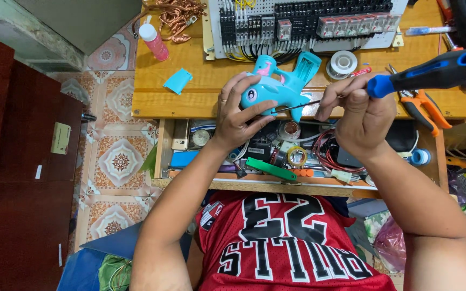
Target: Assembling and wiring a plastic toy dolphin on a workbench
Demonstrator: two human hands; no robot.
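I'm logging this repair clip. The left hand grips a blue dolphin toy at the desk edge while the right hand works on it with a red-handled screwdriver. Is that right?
Not quite. The screwdriver has a blue and black handle, not red; the head view shows it. The rest holds: the left hand grips the blue dolphin toy at the edge of the desk, and the right hand works on it with that tool.

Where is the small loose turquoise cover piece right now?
In the head view, the turquoise cover piece lies flat on the wooden bench, left of the left hand, below the pink bottle.
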